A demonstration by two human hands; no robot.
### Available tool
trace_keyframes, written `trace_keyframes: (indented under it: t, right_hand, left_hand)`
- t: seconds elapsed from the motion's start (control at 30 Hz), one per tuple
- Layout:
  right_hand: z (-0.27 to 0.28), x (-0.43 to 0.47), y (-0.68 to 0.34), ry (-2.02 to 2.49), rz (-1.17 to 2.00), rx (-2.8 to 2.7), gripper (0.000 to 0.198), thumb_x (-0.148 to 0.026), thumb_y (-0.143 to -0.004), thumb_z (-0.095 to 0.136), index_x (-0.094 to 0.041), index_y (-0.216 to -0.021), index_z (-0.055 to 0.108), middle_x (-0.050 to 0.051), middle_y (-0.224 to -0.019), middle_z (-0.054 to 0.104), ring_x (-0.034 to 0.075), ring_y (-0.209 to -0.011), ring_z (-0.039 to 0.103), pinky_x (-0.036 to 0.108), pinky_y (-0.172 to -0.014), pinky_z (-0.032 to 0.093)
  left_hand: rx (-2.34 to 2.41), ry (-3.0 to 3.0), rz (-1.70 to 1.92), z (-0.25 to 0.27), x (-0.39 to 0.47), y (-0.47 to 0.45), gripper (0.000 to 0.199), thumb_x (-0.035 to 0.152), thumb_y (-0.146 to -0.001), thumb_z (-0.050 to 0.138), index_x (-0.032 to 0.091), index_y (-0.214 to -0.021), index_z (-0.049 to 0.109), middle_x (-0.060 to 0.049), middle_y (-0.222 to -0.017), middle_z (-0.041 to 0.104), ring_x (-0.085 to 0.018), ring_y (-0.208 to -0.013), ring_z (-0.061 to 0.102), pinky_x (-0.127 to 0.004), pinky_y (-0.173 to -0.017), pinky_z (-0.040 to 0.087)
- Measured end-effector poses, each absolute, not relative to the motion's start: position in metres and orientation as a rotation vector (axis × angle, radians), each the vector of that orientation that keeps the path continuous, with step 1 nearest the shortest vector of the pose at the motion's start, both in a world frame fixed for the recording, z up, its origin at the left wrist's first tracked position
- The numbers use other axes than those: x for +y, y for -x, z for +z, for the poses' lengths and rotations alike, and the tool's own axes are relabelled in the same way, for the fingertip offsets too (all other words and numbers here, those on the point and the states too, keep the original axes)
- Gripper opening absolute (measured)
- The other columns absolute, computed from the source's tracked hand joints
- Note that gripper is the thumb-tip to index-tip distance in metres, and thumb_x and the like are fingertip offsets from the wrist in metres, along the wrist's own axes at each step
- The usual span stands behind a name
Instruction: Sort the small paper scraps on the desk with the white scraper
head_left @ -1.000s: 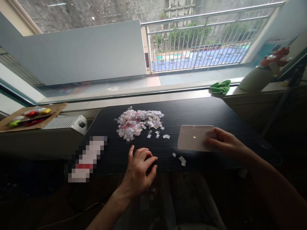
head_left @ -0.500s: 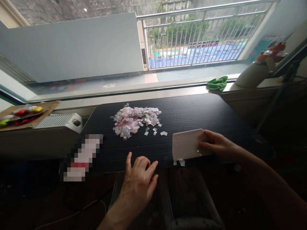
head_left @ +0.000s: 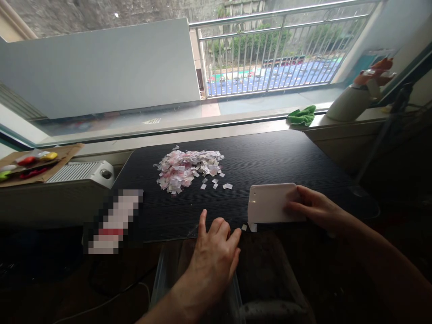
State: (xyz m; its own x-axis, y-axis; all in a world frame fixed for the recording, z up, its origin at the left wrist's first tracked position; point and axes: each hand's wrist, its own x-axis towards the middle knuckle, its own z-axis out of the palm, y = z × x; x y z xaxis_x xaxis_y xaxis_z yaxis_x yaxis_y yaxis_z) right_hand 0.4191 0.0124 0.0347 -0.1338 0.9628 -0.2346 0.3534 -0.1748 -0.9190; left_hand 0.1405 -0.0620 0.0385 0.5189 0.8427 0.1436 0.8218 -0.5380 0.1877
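White card (head_left: 270,204) pinched in my right hand (head_left: 313,204), near the front edge of the table (head_left: 259,155) | left hand (head_left: 216,252) loosely curled, holding nothing I can see, beside paper bits (head_left: 252,227) at that edge | looks like I'm gathering bits | next needs a soft touch

The table (head_left: 266,155) was black with a streaked grain; the paper pile (head_left: 178,171) toward its far left corner was white and pink, the flat plate (head_left: 267,203) white, the cloth (head_left: 302,117) green.
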Motion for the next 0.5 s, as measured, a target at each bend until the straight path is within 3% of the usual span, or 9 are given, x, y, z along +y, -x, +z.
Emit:
trace_keyframes:
  t: [0.5]
  right_hand:
    - [0.04, -0.001, -0.419, 1.533, 1.337, -1.431, 0.038, -0.051, -0.065, 0.073, -0.022, -0.087, 0.062, 0.004, -0.081, 0.069, 0.024, -0.077, 0.066, 0.035, -0.067, 0.057]
  left_hand:
    - [1.402, -2.672, 0.328, 0.043, -0.061, -0.148, 0.029, 0.024, -0.085, 0.057, 0.021, -0.114, 0.058, -0.004, -0.094, 0.059, -0.023, -0.103, 0.052, -0.062, -0.113, 0.019]
